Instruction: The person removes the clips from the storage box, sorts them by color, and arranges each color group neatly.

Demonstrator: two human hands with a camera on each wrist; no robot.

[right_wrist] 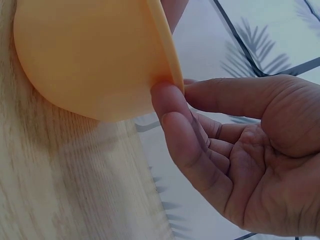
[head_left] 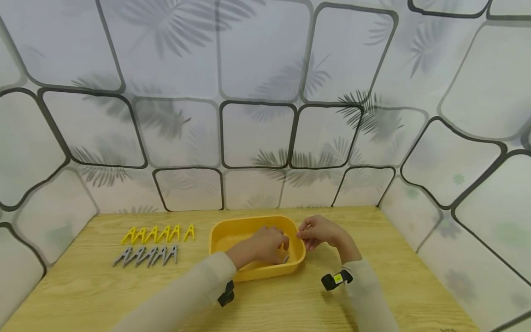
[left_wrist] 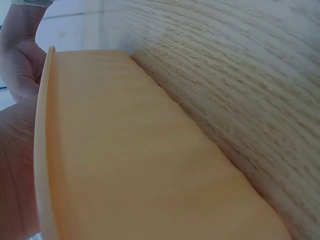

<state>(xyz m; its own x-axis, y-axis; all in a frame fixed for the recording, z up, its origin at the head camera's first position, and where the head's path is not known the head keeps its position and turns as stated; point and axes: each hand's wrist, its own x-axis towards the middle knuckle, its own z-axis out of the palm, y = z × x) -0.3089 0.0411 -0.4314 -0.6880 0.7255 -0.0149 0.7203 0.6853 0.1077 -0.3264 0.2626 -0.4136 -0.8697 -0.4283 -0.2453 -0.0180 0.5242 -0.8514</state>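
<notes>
A yellow plastic tray (head_left: pixel 224 272) stands on the wooden table. My left hand (head_left: pixel 267 244) reaches down inside it with bent fingers; its fingertips are hidden. Beside that hand, the tip of a small grey piece (head_left: pixel 286 259) shows in the tray, too covered to tell whether the fingers hold it. My right hand (head_left: pixel 323 231) pinches the tray's right rim between thumb and fingers, plain in the right wrist view, where the fingers (right_wrist: pixel 182 140) press the outer wall. The left wrist view mostly shows the tray's outer side (left_wrist: pixel 130 145).
On the table's left side lie a row of yellow A-shaped clips (head_left: pixel 154 234) and, nearer me, a row of grey clips (head_left: pixel 151 255). Patterned cloth walls (head_left: pixel 257 133) enclose the table (head_left: pixel 373 249) at the back and sides.
</notes>
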